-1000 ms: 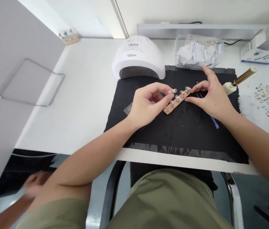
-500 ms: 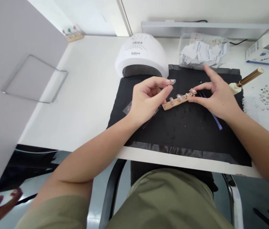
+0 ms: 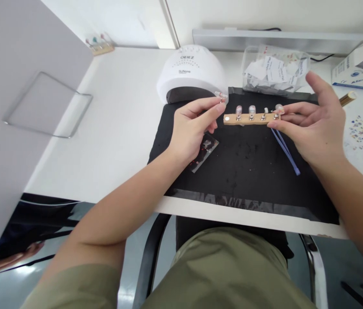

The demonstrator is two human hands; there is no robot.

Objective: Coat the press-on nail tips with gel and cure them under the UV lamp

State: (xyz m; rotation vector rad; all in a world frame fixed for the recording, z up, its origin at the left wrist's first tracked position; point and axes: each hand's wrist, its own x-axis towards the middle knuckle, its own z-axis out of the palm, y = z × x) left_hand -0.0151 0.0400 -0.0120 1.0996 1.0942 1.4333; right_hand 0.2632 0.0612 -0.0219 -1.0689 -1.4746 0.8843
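Observation:
My left hand (image 3: 194, 126) pinches a small clear false nail tip (image 3: 221, 96) between thumb and fingertips, close to the front of the lamp. My right hand (image 3: 310, 124) grips the right end of a flat wooden stick (image 3: 248, 119). Several clear nail tips stand on pegs along the stick, which lies level just above the black mat (image 3: 242, 176). A pale blue-violet forked strip (image 3: 285, 151) lies on the mat under my right hand. A small dark packet with red marks (image 3: 204, 152) sits below my left hand.
A white SUNone UV nail lamp (image 3: 190, 73) stands behind the mat, next to a clear box of paper scraps (image 3: 274, 71). At right are an alcohol pad box (image 3: 358, 74), a gold-handled brush (image 3: 348, 98) and coloured nail decorations (image 3: 361, 139). A co-worker's hand (image 3: 10, 259) shows lower left.
The wooden stick has swung from diagonal to level and moved right with my right hand. My left hand has risen toward the lamp, uncovering the packet. The co-worker's hand has shifted lower left.

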